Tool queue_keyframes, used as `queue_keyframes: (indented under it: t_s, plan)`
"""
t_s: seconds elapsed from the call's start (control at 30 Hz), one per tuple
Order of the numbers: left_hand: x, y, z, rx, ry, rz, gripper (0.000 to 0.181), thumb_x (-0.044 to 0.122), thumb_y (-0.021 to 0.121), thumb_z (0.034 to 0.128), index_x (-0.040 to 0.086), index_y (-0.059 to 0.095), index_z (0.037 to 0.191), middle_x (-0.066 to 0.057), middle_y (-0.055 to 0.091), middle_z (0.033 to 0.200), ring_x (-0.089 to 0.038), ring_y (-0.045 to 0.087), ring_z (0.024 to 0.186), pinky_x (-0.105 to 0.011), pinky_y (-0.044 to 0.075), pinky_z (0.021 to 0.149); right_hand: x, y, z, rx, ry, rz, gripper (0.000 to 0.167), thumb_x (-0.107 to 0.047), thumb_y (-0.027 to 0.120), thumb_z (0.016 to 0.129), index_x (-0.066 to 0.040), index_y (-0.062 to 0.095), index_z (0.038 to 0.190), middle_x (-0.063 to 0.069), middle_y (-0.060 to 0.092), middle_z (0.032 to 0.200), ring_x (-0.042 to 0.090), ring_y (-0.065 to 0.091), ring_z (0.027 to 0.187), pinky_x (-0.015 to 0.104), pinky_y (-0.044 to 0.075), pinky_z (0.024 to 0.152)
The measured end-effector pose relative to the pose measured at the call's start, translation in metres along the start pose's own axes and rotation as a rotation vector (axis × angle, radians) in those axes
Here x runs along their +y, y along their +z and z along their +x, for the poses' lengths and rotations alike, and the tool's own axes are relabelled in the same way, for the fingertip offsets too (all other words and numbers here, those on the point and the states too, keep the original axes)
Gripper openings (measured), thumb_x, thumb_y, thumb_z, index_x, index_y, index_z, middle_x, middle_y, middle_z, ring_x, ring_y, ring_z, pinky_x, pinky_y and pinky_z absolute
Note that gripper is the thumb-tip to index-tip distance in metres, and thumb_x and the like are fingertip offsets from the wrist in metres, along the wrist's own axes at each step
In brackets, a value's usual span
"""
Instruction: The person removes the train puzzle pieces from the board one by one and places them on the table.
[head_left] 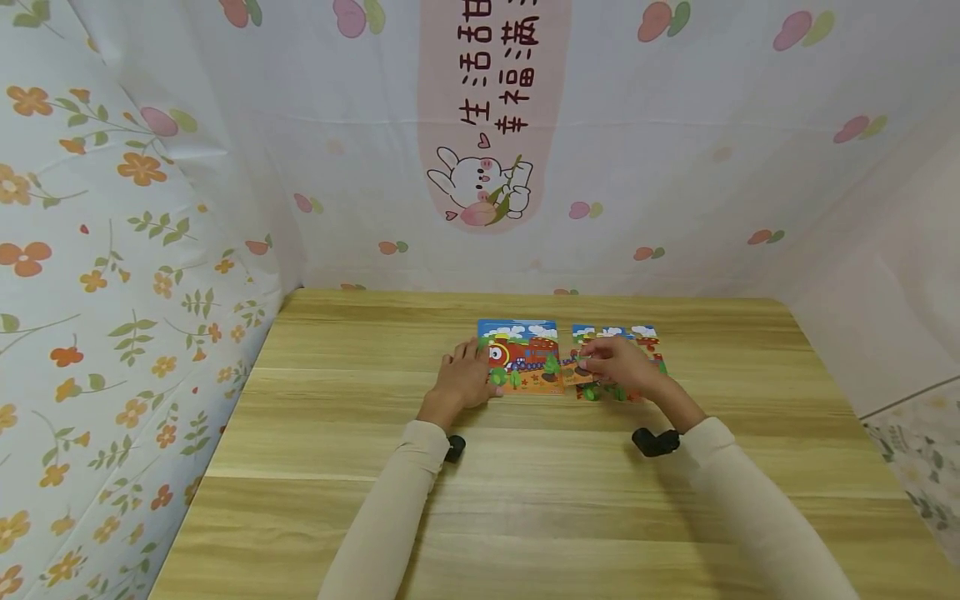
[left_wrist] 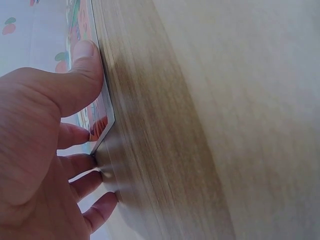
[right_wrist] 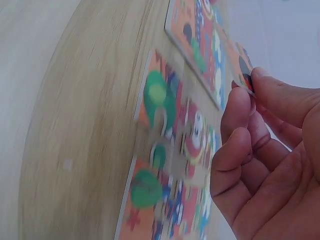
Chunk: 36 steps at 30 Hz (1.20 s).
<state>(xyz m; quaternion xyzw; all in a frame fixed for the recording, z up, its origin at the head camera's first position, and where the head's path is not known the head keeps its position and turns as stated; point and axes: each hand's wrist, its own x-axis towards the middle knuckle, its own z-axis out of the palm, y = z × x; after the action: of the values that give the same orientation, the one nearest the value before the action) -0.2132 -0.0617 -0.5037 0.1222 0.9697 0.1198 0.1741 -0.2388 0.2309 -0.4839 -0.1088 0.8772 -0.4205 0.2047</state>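
A jigsaw board (head_left: 534, 348) with a red cartoon train picture lies on the wooden table. My left hand (head_left: 462, 377) rests at its left side; the left wrist view shows the thumb (left_wrist: 86, 62) against the board's near edge and the other fingers spread by the corner and table. Just off the board's right edge, my right hand (head_left: 624, 367) pinches a puzzle piece (right_wrist: 240, 56) with orange and dark patches between thumb and forefinger. Below that hand lie several other puzzle pieces (right_wrist: 157, 97) with train and bush prints, gaps between them, partly hidden by the hand in the head view.
The wooden table (head_left: 540, 500) extends around the puzzle on all sides. A white printed cloth (head_left: 337, 183) hangs behind its far edge, and a flowered cloth (head_left: 112, 333) hangs at the left. Black wrist devices (head_left: 655, 442) sit at both cuffs.
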Motion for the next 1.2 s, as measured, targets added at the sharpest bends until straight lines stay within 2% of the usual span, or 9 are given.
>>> queue_keyframes:
  t_s: [0.1, 0.33, 0.43, 0.73, 0.97, 1.2]
  plan:
    - [0.000, 0.001, 0.001, 0.005, -0.001, 0.004, 0.087, 0.053, 0.062, 0.0929, 0.010, 0.025, 0.158, -0.013, 0.016, 0.165, -0.031, 0.017, 0.151, -0.050, 0.025, 0.115, 0.008, -0.008, -0.005, 0.009, 0.014, 0.011, 0.024, -0.014, 0.061, 0.099, 0.004, 0.063, 0.115, 0.015, 0.067, 0.086, 0.027, 0.060, 0.069, 0.032, 0.047, 0.057]
    - [-0.001, 0.002, 0.002, 0.003, -0.001, 0.001, 0.087, 0.053, 0.061, 0.0933, 0.010, 0.023, 0.158, -0.013, 0.015, 0.165, -0.031, 0.016, 0.151, -0.051, 0.024, 0.116, 0.023, -0.022, -0.015, 0.027, 0.031, -0.018, 0.022, -0.017, 0.061, 0.100, 0.003, 0.060, 0.109, 0.012, 0.065, 0.086, 0.022, 0.058, 0.069, 0.031, 0.046, 0.055]
    - [-0.001, 0.002, 0.002, 0.001, -0.003, -0.001, 0.087, 0.053, 0.061, 0.0934, 0.010, 0.023, 0.159, -0.013, 0.015, 0.165, -0.031, 0.016, 0.151, -0.051, 0.023, 0.116, 0.027, -0.027, -0.019, 0.029, 0.048, 0.010, 0.023, -0.015, 0.061, 0.100, 0.005, 0.058, 0.111, 0.014, 0.066, 0.089, 0.021, 0.056, 0.067, 0.031, 0.044, 0.054]
    - [0.000, 0.000, 0.001, 0.003, 0.003, 0.007, 0.086, 0.052, 0.061, 0.0938, 0.009, 0.023, 0.158, -0.013, 0.015, 0.165, -0.031, 0.016, 0.151, -0.051, 0.025, 0.116, 0.040, -0.040, -0.027, 0.054, 0.081, -0.004, 0.024, -0.017, 0.062, 0.099, 0.003, 0.058, 0.113, 0.014, 0.066, 0.096, 0.019, 0.056, 0.071, 0.033, 0.048, 0.061]
    - [-0.001, 0.000, 0.001, 0.009, 0.011, 0.014, 0.086, 0.052, 0.061, 0.0939, 0.009, 0.023, 0.158, -0.014, 0.016, 0.165, -0.031, 0.017, 0.151, -0.051, 0.027, 0.114, 0.051, -0.048, -0.034, 0.077, 0.116, -0.024, 0.027, -0.019, 0.062, 0.099, 0.003, 0.057, 0.113, 0.007, 0.064, 0.090, 0.020, 0.056, 0.073, 0.031, 0.046, 0.060]
    - [-0.001, 0.000, 0.000, -0.003, 0.006, 0.018, 0.086, 0.053, 0.060, 0.0940, 0.010, 0.023, 0.159, -0.013, 0.015, 0.165, -0.031, 0.016, 0.151, -0.051, 0.025, 0.115, 0.063, -0.054, -0.040, 0.080, 0.128, -0.044, 0.026, -0.020, 0.061, 0.100, 0.003, 0.058, 0.112, 0.006, 0.065, 0.089, 0.019, 0.055, 0.072, 0.031, 0.045, 0.060]
